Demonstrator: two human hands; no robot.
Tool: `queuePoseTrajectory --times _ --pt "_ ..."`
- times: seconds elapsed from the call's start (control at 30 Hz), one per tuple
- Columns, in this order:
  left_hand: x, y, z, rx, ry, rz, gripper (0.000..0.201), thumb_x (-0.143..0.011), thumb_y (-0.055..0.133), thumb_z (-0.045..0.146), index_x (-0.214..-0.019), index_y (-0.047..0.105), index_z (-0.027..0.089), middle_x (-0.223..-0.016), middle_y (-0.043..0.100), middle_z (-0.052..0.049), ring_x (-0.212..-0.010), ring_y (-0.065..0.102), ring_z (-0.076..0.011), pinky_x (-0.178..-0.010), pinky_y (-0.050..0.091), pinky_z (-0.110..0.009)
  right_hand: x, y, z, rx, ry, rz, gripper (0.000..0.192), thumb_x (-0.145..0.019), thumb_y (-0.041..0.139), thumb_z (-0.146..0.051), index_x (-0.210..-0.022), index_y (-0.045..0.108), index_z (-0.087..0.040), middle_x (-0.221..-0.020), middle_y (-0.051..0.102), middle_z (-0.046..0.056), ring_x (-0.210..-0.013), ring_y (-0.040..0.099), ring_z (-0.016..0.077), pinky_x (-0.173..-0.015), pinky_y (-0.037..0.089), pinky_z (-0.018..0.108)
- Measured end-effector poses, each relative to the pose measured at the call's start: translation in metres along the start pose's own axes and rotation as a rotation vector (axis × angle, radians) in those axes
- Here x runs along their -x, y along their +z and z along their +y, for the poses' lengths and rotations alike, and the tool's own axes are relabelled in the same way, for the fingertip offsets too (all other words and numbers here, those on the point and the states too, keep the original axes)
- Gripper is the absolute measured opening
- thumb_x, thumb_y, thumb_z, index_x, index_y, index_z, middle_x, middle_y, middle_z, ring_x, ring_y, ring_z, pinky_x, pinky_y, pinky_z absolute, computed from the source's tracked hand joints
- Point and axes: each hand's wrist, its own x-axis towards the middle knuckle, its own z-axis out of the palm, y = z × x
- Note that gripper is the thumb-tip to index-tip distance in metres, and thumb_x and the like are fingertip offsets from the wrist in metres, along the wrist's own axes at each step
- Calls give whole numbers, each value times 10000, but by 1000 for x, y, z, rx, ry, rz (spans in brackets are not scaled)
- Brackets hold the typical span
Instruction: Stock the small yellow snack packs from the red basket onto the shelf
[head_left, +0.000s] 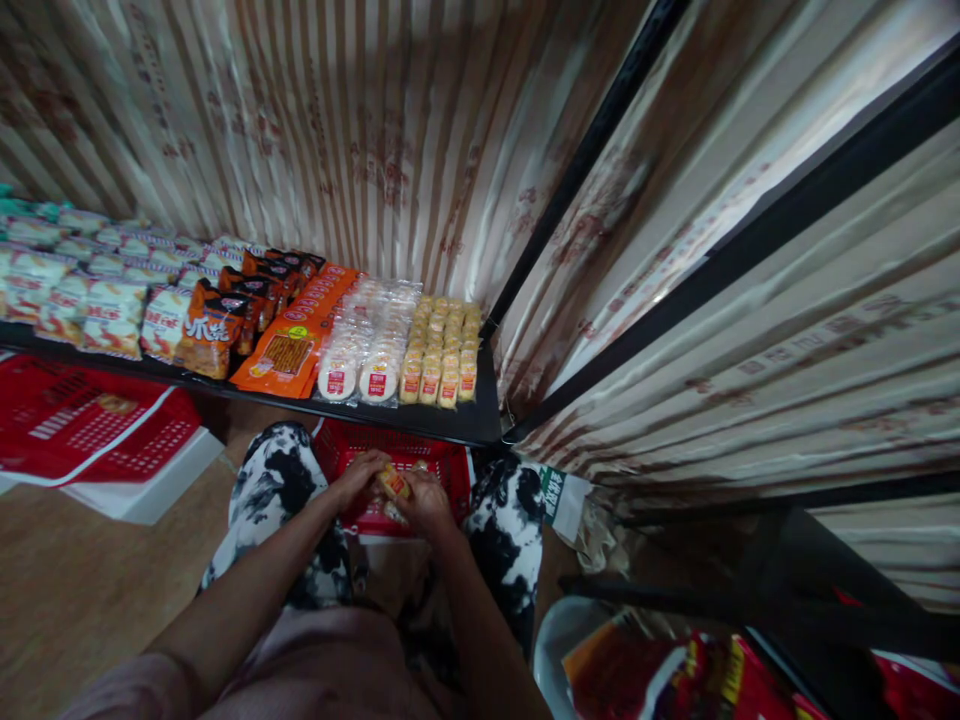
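Both of my hands meet over a red plastic basket point(442, 470) on the floor between my knees. My left hand point(358, 478) and my right hand point(426, 500) together grip a small yellow snack pack point(393, 484) with a red label. Just ahead, a low black shelf point(450, 420) carries rows of the same yellow snack packs point(442, 350) at its right end, next to clear packs of round white cakes point(367, 345).
Orange packets point(289, 350), dark-orange chip bags point(214, 335) and pale snack bags point(97, 310) fill the shelf leftwards. Striped curtains hang behind and to the right, crossed by black frame bars point(592, 150). A red-and-white box point(97, 440) lies left; a white tub point(555, 640) with red packaging sits lower right.
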Motion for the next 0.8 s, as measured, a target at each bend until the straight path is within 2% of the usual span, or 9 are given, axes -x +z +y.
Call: queuePoseTrajectory --times 0.17,0.33,0.5,0.63,0.8 --pt "7 4 5 22 27 -18 275 -570 662 346 -698 517 151 -522 504 58 -422 456 -67 -419 336 -181 4 -11 -11 1 32 25 332 -786 526 -339 -1077 624 -212 -1034 653 78 -979 559 210 -861 394 300" --pt "16 8 14 10 69 -38 368 -578 710 383 -815 566 142 -607 562 32 -501 501 -77 -493 376 -190 7 -16 -15 2 123 78 367 -775 533 -341 -1099 610 -185 -1071 637 110 -1027 554 239 -863 404 309" --pt "20 12 18 -59 123 -62 376 -548 720 331 -838 569 145 -735 607 -11 -659 565 -128 -583 416 -221 7 -15 -16 -21 131 151 376 -810 493 -380 -1100 607 -170 -1054 632 120 -1053 548 234 -859 416 299" --pt "16 17 20 -177 222 -28 301 -578 673 295 -811 557 142 -689 583 5 -631 535 -122 -583 405 -225 6 -15 -16 -75 146 194 402 -806 490 -324 -1169 554 -166 -1032 614 105 -897 592 194 -772 445 271" --pt "10 22 26 -279 314 -19 306 -612 624 239 -895 576 132 -732 594 0 -666 538 -131 -636 421 -239 6 -17 -15 -168 165 291 390 -800 485 -310 -1167 539 -189 -1007 586 71 -765 588 148 -667 449 229"
